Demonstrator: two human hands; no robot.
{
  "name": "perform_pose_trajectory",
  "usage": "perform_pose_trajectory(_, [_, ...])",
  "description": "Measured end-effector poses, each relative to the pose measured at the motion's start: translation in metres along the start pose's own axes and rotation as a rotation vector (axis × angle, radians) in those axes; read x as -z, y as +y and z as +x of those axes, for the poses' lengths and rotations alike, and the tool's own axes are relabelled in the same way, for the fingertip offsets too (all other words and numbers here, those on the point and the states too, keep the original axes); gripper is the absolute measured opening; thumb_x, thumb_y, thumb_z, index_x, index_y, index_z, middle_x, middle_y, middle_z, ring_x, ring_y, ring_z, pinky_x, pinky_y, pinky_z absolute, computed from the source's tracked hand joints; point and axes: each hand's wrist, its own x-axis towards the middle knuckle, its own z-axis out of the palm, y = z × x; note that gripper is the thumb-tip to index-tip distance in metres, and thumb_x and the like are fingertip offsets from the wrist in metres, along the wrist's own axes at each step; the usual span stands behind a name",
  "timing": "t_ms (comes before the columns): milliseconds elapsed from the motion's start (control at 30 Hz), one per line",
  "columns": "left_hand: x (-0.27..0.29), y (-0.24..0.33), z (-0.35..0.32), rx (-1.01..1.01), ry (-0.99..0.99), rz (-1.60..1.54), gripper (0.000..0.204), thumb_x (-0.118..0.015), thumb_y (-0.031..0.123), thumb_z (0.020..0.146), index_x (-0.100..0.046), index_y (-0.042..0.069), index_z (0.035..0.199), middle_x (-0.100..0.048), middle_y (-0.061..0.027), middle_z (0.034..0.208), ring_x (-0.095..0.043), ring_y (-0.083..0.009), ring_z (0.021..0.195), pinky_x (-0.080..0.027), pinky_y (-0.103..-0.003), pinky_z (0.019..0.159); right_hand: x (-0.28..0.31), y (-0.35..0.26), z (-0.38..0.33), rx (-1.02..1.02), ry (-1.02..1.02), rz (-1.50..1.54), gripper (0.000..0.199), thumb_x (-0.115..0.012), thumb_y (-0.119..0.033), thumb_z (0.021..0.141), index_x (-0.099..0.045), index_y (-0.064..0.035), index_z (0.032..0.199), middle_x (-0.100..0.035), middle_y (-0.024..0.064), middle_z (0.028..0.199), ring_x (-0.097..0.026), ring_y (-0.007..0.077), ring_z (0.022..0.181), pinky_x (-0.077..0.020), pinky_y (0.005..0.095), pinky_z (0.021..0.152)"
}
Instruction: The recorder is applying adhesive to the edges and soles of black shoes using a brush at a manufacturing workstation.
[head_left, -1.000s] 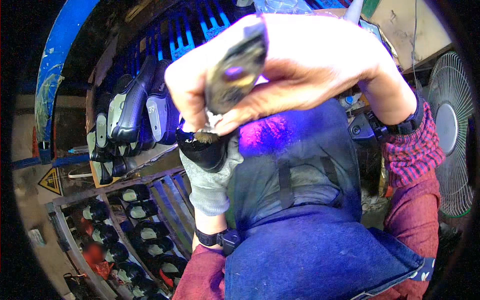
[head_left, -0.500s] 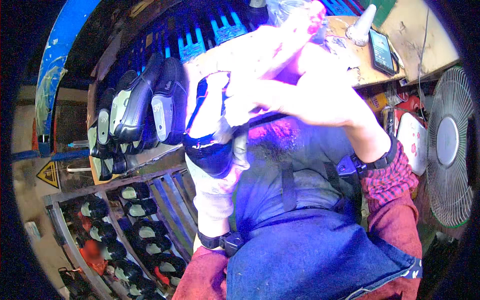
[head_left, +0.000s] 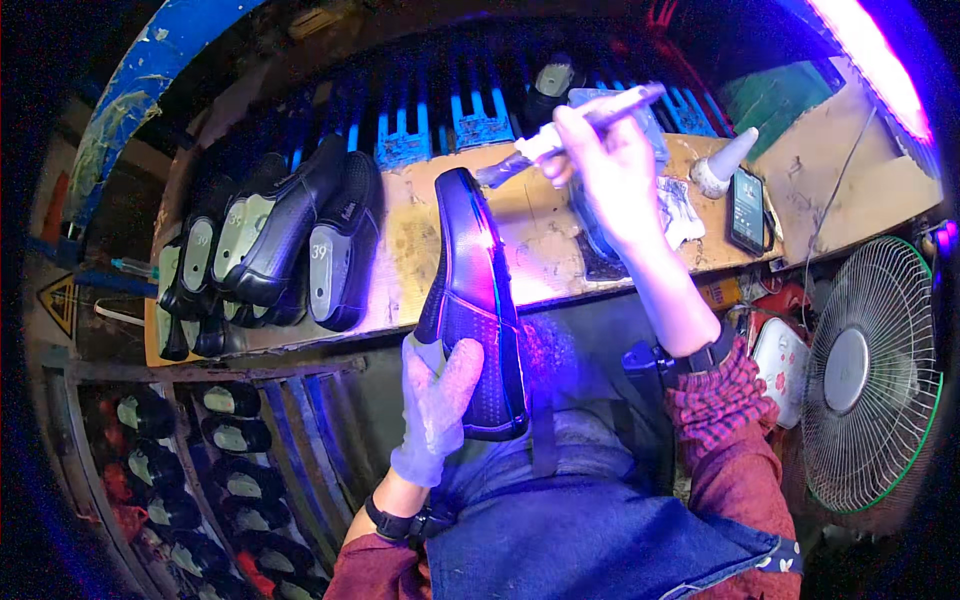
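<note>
gloved left hand (head_left: 435,420): your fingers are clasping a black shoe (head_left: 465,290); right hand (head_left: 622,180): pinching a brush (head_left: 543,143); work seemingly underway, remainder unclear.

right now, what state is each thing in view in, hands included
left hand: gloved, closed on the shoe
right hand: bare, closed on the brush
shoe: held by left hand
brush: raised, bristles near shoe, contact unclear
phone: face up, screen lit
strip lamp: lit
fan: cannot tell if running
bench shoes: bunched together
</note>
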Motion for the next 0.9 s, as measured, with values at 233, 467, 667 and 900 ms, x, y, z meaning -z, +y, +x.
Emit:
perform_pose_trajectory(233, [0.003,-0.007,0.010,-0.058,0.065,-0.050,0.037,-0.064,0.012,0.096,-0.048,0.003,0.128,-0.062,-0.0025,0.111,-0.059,-0.0095,0.097,-0.049,-0.028,0.086,0.003,0.001,-0.049,-0.032,-0.078,-0.072,0.009,-0.063,-0.009,0.095,-0.055,-0.0056,0.092,-0.061,0.0012,0.080,-0.058,0.0057,0.070,-0.0460,0.0228,0.062])
perform_pose_trajectory(467, [0.007,-0.006,0.026,-0.010,0.070,-0.073,0.038,-0.063,0.014,0.097,-0.048,-0.001,0.129,-0.063,-0.0036,0.110,-0.061,-0.0099,0.095,-0.050,-0.026,0.083,-0.003,0.005,-0.081,-0.144,-0.078,0.037,0.009,-0.066,-0.007,0.093,-0.057,-0.0052,0.092,-0.060,-0.0004,0.079,-0.057,0.0047,0.067,-0.0438,0.0232,0.058])
perform_pose_trajectory(667, [0.008,-0.005,0.040,-0.044,0.054,0.042,0.037,-0.057,0.032,0.101,-0.052,0.004,0.125,-0.064,-0.0064,0.108,-0.065,-0.0126,0.089,-0.054,-0.029,0.079,-0.002,0.007,-0.101,-0.156,-0.168,-0.060,0.016,-0.069,-0.006,0.088,-0.056,-0.0049,0.079,-0.059,0.0016,0.075,-0.055,0.0070,0.061,-0.0409,0.0257,0.052])
perform_pose_trajectory(900, [-0.008,0.066,0.111,-0.143,-0.026,0.423,0.024,-0.064,0.012,0.094,-0.058,-0.001,0.113,-0.067,-0.0080,0.105,-0.065,-0.0183,0.091,-0.052,-0.031,0.079,0.034,-0.014,-0.078,-0.253,-0.007,0.045,0.014,-0.062,-0.008,0.095,-0.050,-0.0062,0.087,-0.060,0.0056,0.077,-0.057,0.0109,0.057,-0.0442,0.0242,0.047])
